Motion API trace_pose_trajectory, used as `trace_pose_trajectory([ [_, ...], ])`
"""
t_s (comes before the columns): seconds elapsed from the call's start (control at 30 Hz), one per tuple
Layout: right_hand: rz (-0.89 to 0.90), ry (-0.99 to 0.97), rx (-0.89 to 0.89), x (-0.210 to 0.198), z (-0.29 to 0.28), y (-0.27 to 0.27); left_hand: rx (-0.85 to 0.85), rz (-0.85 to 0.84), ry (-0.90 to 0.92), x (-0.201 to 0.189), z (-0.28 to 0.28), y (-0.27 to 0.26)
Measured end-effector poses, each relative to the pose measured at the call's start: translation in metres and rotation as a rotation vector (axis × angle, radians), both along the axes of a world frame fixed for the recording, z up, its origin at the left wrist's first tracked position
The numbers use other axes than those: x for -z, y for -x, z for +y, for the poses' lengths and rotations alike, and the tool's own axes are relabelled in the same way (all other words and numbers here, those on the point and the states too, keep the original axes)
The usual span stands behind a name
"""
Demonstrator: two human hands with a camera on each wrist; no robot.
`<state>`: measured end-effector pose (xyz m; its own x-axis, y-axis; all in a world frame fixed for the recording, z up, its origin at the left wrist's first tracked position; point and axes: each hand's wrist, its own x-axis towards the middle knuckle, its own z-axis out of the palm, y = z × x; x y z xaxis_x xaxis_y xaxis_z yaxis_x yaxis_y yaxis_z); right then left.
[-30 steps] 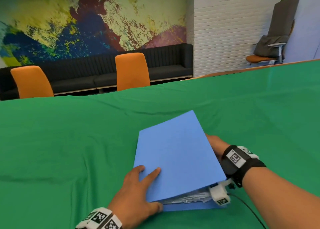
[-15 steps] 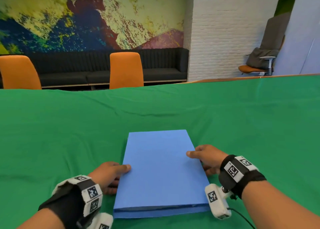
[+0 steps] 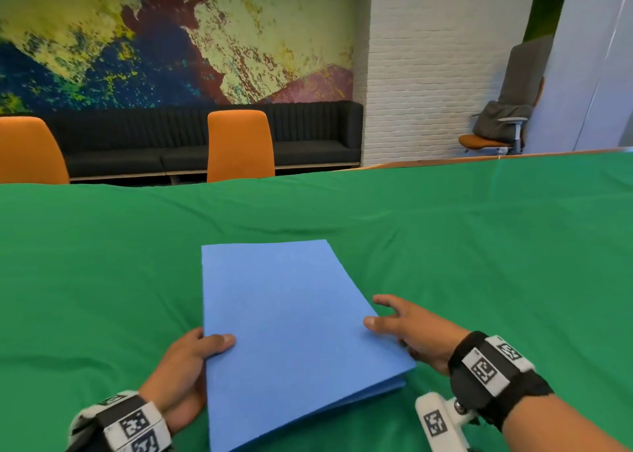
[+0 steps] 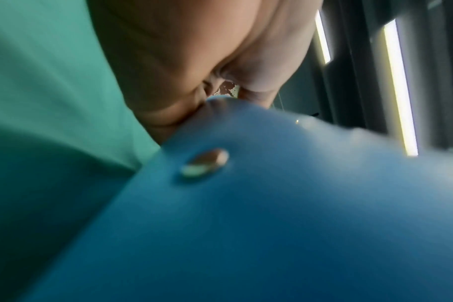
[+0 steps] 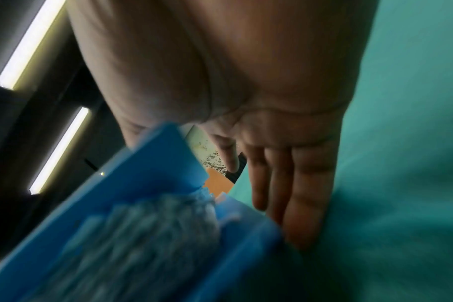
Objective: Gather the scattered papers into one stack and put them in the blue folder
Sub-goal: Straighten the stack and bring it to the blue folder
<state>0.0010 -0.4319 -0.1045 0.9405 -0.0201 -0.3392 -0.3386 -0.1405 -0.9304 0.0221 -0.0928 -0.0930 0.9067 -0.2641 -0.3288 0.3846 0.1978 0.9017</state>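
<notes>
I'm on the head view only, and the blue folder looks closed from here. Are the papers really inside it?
Observer: Yes. The right wrist view shows the papers as a pale, blurred stack between the covers of the blue folder.
Operator: Is the right hand gripping the folder?
Observer: No. The fingers of the right hand lie straight beside the folder's edge, over the green cloth.
Operator: And the left grip?
Observer: In the left wrist view the left hand pinches the folder's edge, close to a small metal rivet set in the cover.
</notes>
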Motion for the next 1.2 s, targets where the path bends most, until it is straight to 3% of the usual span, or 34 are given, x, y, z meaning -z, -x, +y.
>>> trace_pose_trajectory([
  [0.1,-0.013,-0.182,-0.087,-0.015,-0.014,0.028,0.006,-0.052,0.067,-0.020,-0.011,0.004],
  [0.17,-0.088,-0.207,-0.022,-0.024,-0.033,0.039,0.027,-0.087,0.082,-0.032,-0.036,0.001],
  [0.43,-0.128,-0.023,0.438,-0.040,-0.179,0.066,0.178,-0.056,0.041,-0.046,-0.224,-0.025],
  [0.7,-0.082,0.043,0.662,-0.023,-0.293,0.073,0.243,0.016,-0.016,-0.019,-0.366,-0.051],
  [1.0,0.014,0.189,0.662,0.023,-0.333,0.046,0.222,0.060,-0.198,0.015,-0.406,-0.069],
  [1.2,0.123,0.485,0.624,0.026,-0.328,0.045,0.345,0.011,-0.444,0.013,-0.373,-0.068],
])
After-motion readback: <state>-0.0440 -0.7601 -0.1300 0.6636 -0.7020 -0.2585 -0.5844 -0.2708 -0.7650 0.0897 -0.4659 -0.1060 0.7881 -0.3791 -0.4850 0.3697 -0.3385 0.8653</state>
